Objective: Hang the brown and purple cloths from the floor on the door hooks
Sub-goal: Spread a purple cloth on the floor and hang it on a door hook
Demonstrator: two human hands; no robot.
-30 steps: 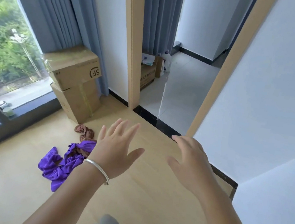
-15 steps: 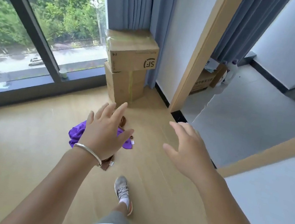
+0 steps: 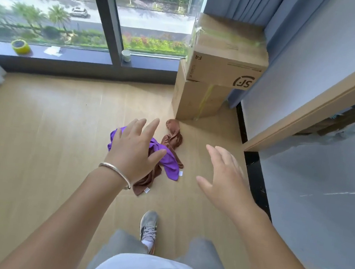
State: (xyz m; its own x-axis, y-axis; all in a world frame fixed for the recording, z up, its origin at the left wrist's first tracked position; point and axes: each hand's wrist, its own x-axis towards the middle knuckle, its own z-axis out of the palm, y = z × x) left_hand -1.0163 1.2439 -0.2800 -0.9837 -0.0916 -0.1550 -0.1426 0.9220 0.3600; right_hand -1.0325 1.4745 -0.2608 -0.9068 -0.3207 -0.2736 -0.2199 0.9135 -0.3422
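Both cloths lay crumpled together on the wooden floor (image 3: 34, 137), in front of the stacked cardboard boxes (image 3: 215, 71). The purple cloth (image 3: 169, 162) was draped across the middle of the brown cloth (image 3: 172, 137); the two were touching. One end of the brown cloth lay near the base of the lower box, and the other end, bearing a small white tag, extended toward the person.

The left hand (image 3: 134, 151) hovered above the purple cloth with fingers spread wide, palm down, and held nothing. Whether it touched the cloth could not be told, as the hand hid part of it. A silver bracelet (image 3: 116, 171) encircled the left wrist.

The right hand (image 3: 225, 182) was open and empty, fingers extended, to the right of both cloths and apart from them.

One grey shoe (image 3: 148, 226) stood on the floor below the cloths. A roll of yellow tape (image 3: 20, 46) and a small cup (image 3: 126, 55) rested on the window sill (image 3: 80, 57).
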